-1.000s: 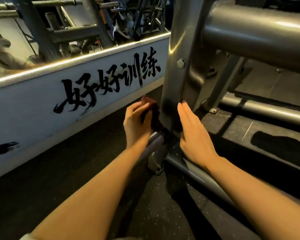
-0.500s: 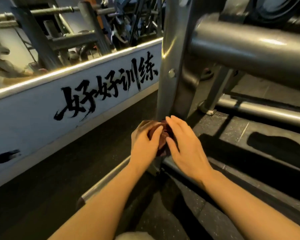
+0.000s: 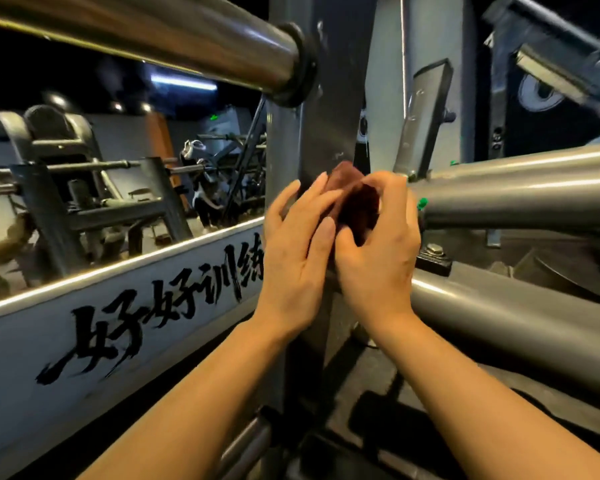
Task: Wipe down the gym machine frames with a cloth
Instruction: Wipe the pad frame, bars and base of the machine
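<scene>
- A small, crumpled dark red cloth is held between both hands directly in front of the tall grey steel upright post of the gym machine frame, at about mid-height of the view.
- The cloth is pinched by the curled fingers and thumb of the right hand, which covers its lower right side.
- The left hand is laid against the cloth's left edge with fingers nearly straight; its fingertips are seen resting on the fabric, while its outer edge lies close to the post, though contact there cannot be confirmed.
- The post's long axis runs vertically, straight ahead of and behind the hands, so the surface to be wiped lies just beyond the cloth, extending above and below it.
- A thick grey horizontal tube joins the post immediately to the right of the right hand, which is judged the nearer hand for that tube.
- The left hand is judged nearer to the post's left face.
- A stroke along the vertical axis is judged the likely next requirement, with the cloth pressed forward onto the metal.
</scene>
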The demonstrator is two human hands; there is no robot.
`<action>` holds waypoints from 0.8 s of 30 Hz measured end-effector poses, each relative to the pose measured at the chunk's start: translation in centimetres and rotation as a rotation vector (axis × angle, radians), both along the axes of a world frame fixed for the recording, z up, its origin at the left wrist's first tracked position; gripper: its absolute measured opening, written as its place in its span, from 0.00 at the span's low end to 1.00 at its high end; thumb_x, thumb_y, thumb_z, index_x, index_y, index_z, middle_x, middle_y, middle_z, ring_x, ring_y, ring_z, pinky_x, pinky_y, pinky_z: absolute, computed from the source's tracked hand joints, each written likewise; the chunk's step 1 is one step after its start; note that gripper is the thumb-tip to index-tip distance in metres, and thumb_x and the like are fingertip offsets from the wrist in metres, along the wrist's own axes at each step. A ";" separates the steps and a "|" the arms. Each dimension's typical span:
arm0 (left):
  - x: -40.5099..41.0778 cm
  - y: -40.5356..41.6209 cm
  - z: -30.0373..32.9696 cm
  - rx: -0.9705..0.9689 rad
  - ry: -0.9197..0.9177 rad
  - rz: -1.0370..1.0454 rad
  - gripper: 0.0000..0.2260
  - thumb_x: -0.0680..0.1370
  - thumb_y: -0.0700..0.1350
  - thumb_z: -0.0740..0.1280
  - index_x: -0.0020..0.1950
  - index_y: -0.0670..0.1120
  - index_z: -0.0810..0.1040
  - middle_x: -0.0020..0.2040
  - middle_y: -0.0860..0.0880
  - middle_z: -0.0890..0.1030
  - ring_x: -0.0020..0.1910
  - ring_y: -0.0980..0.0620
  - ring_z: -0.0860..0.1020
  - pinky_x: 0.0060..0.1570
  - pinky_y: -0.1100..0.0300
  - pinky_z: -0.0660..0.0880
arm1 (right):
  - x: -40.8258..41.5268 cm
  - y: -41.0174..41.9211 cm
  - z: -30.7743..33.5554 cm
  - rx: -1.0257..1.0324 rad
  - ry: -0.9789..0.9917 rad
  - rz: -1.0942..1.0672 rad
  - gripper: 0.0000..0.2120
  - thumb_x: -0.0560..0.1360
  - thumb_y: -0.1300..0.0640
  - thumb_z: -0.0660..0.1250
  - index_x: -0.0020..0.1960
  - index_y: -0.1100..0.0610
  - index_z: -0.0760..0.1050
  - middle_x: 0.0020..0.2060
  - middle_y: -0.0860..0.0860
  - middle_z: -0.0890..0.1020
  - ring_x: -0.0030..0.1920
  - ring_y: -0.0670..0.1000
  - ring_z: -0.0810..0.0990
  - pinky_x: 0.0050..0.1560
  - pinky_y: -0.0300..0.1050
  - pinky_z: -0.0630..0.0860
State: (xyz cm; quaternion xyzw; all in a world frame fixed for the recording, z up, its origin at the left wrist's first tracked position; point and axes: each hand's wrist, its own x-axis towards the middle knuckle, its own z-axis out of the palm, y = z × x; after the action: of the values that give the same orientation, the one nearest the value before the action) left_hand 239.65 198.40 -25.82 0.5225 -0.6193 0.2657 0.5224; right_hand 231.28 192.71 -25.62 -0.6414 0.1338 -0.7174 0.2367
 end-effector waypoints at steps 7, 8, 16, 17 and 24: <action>3.0 -1.3 3.7 -0.072 -0.288 0.249 0.20 0.74 0.32 0.64 0.66 0.38 0.75 0.68 0.41 0.72 0.69 0.50 0.67 0.72 0.65 0.60 | 1.8 -3.2 5.9 0.050 0.184 -0.057 0.22 0.76 0.64 0.68 0.68 0.54 0.73 0.61 0.52 0.70 0.57 0.44 0.69 0.53 0.17 0.59; 3.2 -1.6 4.1 -0.073 -0.312 0.253 0.19 0.74 0.32 0.64 0.66 0.36 0.75 0.68 0.39 0.72 0.69 0.49 0.66 0.72 0.67 0.58 | 2.0 -3.4 6.1 0.056 0.251 -0.049 0.23 0.76 0.63 0.68 0.70 0.53 0.71 0.62 0.51 0.71 0.59 0.45 0.70 0.53 0.19 0.59; 3.7 -2.9 5.1 -0.220 -0.533 0.356 0.15 0.76 0.34 0.61 0.60 0.31 0.78 0.63 0.34 0.76 0.67 0.44 0.67 0.74 0.60 0.58 | 1.7 -4.8 8.3 0.076 0.332 -0.065 0.17 0.74 0.66 0.68 0.61 0.54 0.78 0.55 0.51 0.80 0.56 0.50 0.77 0.52 0.34 0.68; 3.8 -3.2 5.3 -0.220 -0.563 0.396 0.15 0.75 0.34 0.62 0.60 0.32 0.78 0.63 0.36 0.77 0.68 0.44 0.67 0.73 0.56 0.60 | 1.6 -5.1 8.4 0.077 0.392 -0.067 0.16 0.74 0.66 0.68 0.60 0.55 0.79 0.52 0.50 0.80 0.54 0.49 0.77 0.51 0.35 0.69; 4.0 -5.2 5.2 -0.186 -0.565 0.521 0.19 0.74 0.37 0.67 0.65 0.37 0.77 0.66 0.42 0.76 0.70 0.46 0.66 0.70 0.47 0.63 | 0.4 -7.7 9.8 0.135 0.431 0.030 0.20 0.72 0.65 0.70 0.62 0.52 0.76 0.47 0.43 0.78 0.51 0.47 0.76 0.47 0.34 0.71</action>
State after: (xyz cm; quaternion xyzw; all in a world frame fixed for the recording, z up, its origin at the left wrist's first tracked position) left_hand 243.62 193.18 -20.58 0.5191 -0.5585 0.5775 0.2917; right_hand 231.73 185.02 -15.83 -0.7645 0.2193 -0.5496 0.2557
